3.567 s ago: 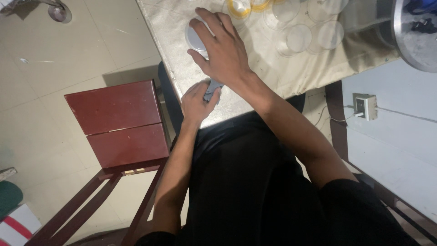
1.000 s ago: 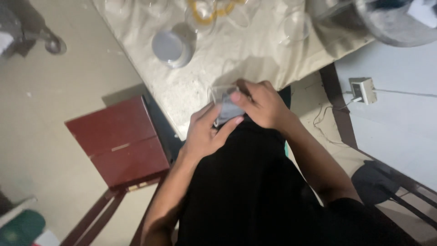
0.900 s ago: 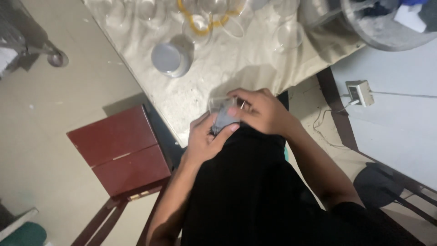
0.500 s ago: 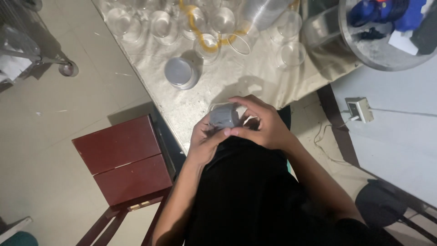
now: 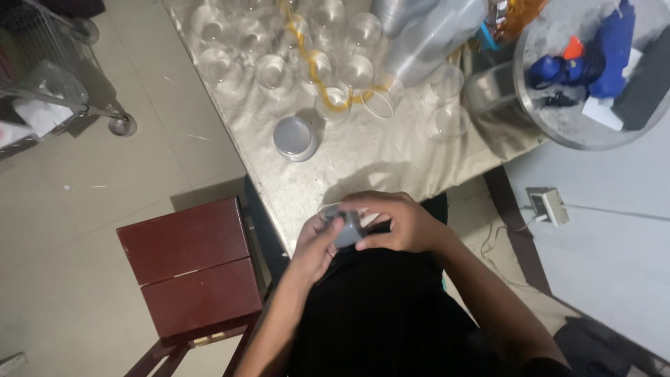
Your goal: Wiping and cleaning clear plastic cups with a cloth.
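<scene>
Hands meet at the near edge of the table, over my lap: my left hand (image 5: pixel 317 241) and my right hand (image 5: pixel 398 223) both close around a small clear plastic jar (image 5: pixel 342 222) with a grey lid, held just off the tabletop. Fingers of the right hand curl over the jar from above, while the left cups it from below and the side; how far the lid is seated I cannot tell.

Just beyond my hands, a cloth-covered table (image 5: pixel 391 164) runs away from me. Near its left edge lies a round silver lid (image 5: pixel 295 137), flat and well apart from the jar I hold. Farther in, toward the far left corner, stand rows of empty clear cups (image 5: pixel 272 70), close together, with a yellow cord (image 5: pixel 314 66) looping among them. A stack of clear cups in plastic wrap (image 5: pixel 426 35) lies tilted across the far middle of the table. Two more clear cups (image 5: pixel 450 122) sit near the right edge.

At the right corner a large round metal tray (image 5: pixel 558 132) overhangs the edge, holding a blue glue gun (image 5: pixel 600 52) and a dark flat object.

Left of me, beside the table's near corner, a dark red wooden stool (image 5: pixel 188 276) stands on the tiled floor. On the floor to the right lies a white power adapter (image 5: pixel 548 206) with its cord.
</scene>
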